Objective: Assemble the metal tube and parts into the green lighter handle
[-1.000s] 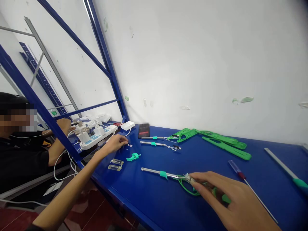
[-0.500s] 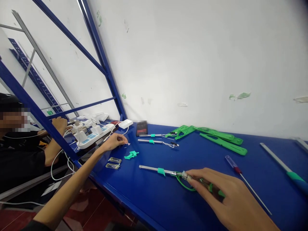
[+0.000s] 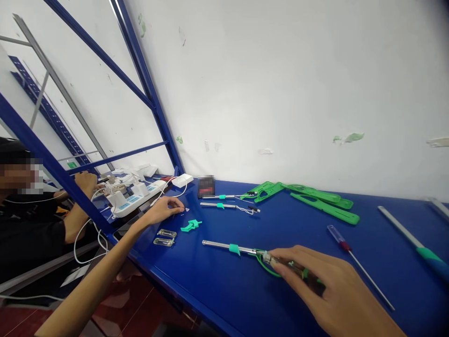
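Note:
My left hand (image 3: pixel 163 209) rests at the table's far left, thumb and fingers pinched; whether anything is between them is hidden. Just beyond the fingertips lies a tiny pale piece (image 3: pixel 187 209). Nearer me are a teal trigger piece (image 3: pixel 191 225) and two clear fuel tanks (image 3: pixel 164 242). My right hand (image 3: pixel 315 276) is closed around the rear of a partly open long-necked lighter (image 3: pixel 245 250), gripping its clear tank over a green handle part. The lighter's metal tube, with a teal trigger, points left. My palm and fingers hide much of its rear.
Two metal lighter tubes (image 3: pixel 218 205) with wires lie behind, beside a dark box (image 3: pixel 206 186). Green handle shells (image 3: pixel 322 208) lie along the wall. A screwdriver (image 3: pixel 339 238) and another metal tube (image 3: pixel 400 228) are at right. A power strip (image 3: pixel 140 199) and a co-worker (image 3: pixel 31 220) are left.
My left fingertips have drawn slightly left, away from the tiny pale piece, which now lies apart from them. My right hand keeps its grip on the lighter. The view has shifted slightly.

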Demonstrator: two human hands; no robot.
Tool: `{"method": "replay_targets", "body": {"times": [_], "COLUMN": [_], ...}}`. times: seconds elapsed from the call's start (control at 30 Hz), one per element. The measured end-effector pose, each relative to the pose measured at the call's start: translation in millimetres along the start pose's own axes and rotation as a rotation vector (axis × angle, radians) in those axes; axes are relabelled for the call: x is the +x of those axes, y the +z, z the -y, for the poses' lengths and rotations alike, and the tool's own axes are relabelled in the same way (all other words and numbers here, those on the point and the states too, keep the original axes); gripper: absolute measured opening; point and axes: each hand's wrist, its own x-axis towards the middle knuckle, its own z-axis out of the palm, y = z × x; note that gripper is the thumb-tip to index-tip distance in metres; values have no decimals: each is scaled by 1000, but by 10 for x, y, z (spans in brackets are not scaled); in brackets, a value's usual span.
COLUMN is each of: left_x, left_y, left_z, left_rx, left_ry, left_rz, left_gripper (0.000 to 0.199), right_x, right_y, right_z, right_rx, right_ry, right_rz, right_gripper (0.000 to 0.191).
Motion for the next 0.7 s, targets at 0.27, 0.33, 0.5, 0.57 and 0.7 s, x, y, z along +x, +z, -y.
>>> {"method": "replay_targets", "body": {"times": [0.27, 0.33, 0.5, 0.57, 0.7], "left_x": [36, 20, -18, -26, -28], "left_y": [29, 31, 33, 33, 35], "left_z": [-47, -58, -73, -75, -69], "left_rx": [-35, -43, -37, -30, -18], "left_ry": [22, 27, 28, 23, 15], "left_rz": [-16, -23, -27, -25, -25], "left_gripper": [42, 41, 42, 42, 43], "right_x": [-14, -20, -8, -8, -28], "right_y": [13, 9, 11, 16, 22], "right_z": [-6, -5, -1, -7, -26], "right_rx": [-11, -14, -23, -27, -36], "right_ry": [-23, -22, -29, -27, -24], "right_rz": [-10, -11, 0, 6, 12], "right_gripper": [18, 18, 18, 19, 19]}}
